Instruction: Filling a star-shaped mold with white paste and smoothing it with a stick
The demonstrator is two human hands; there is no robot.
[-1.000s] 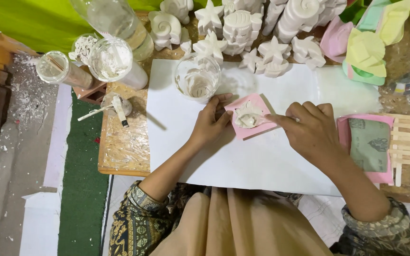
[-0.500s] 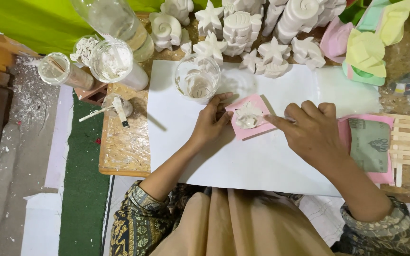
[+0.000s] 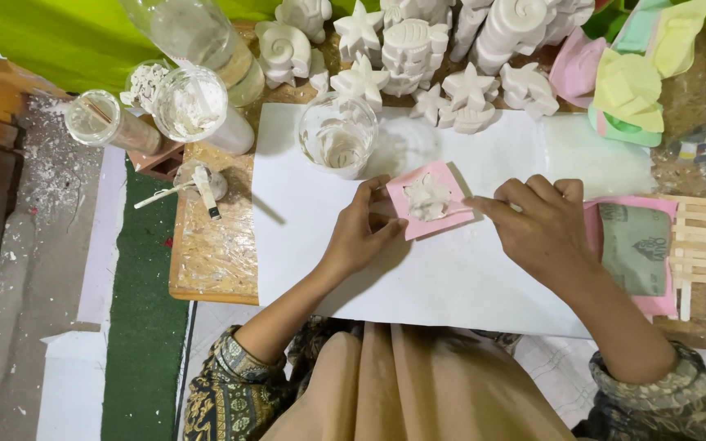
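A small pink square mould (image 3: 431, 199) filled with white plaster lies on a white paper sheet (image 3: 451, 269). My left hand (image 3: 361, 233) pinches the mould's left edge and steadies it. My right hand (image 3: 545, 229) grips a thin stick whose tip rests on the plaster at the mould's right side. A clear glass cup (image 3: 337, 135) with plaster residue stands just beyond the mould.
White plaster figures (image 3: 443, 49) of shells and starfish crowd the back of the wooden board. Plaster-coated jars (image 3: 189, 102) stand at the left. Pink and green moulds (image 3: 631, 82) are stacked at the back right; sandpaper (image 3: 635, 249) and several wooden sticks (image 3: 700, 245) lie at the right.
The stick's tip has shifted slightly over the plaster in the mould. Both hands stay in nearly the same place.
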